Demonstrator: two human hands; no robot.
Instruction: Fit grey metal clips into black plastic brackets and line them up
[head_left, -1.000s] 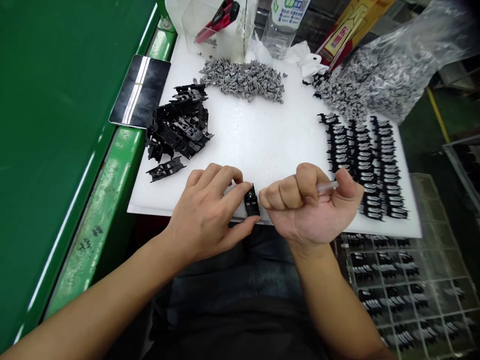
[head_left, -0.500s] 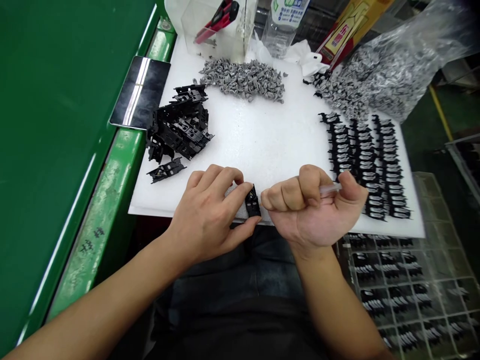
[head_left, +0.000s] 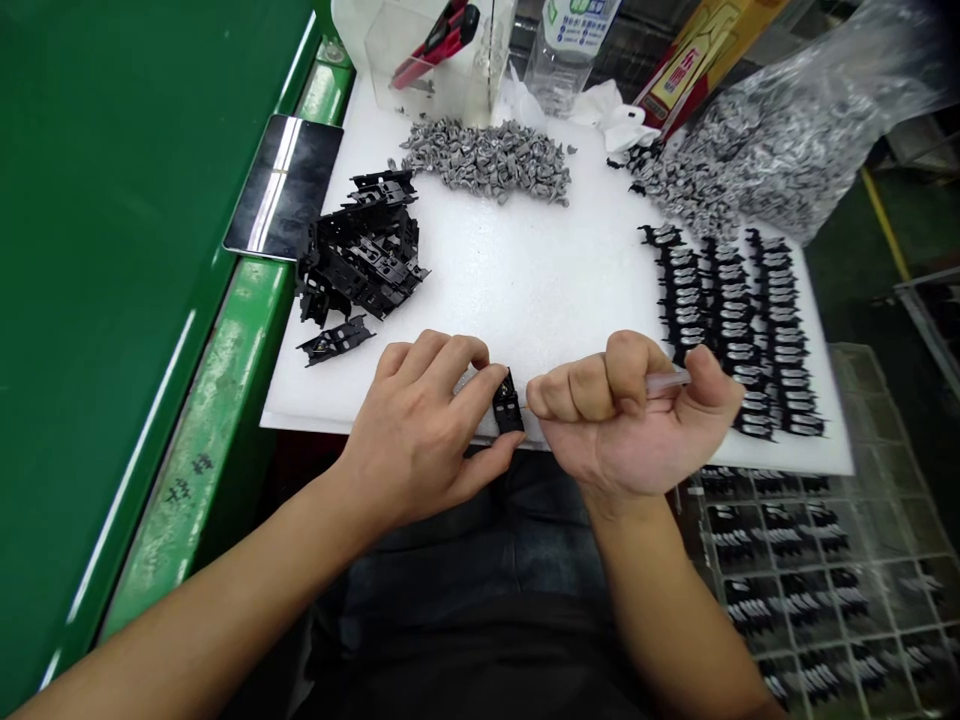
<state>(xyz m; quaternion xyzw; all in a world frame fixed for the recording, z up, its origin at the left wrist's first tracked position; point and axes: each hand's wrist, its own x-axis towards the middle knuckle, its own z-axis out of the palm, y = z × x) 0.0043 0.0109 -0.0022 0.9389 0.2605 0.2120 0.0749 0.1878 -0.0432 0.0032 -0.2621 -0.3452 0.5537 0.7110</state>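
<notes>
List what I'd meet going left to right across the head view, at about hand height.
Green surface, green rail, lone black part, left hand, black piece in its fingers, right hand, rows of black-and-grey parts.

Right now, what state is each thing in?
Left hand, pinching black part
Right hand, gripping pale tool
Black part, held
Pale tool, mostly hidden
Gray pieces, heaped
Black pile, jumbled
Lined parts, in columns
Tablet, screen dark
Red tool, leaning in bin
Tray, partly filled
Bag, gray pieces inside

The left fingers (head_left: 481, 391) pinch 1 black part (head_left: 508, 410).
</notes>
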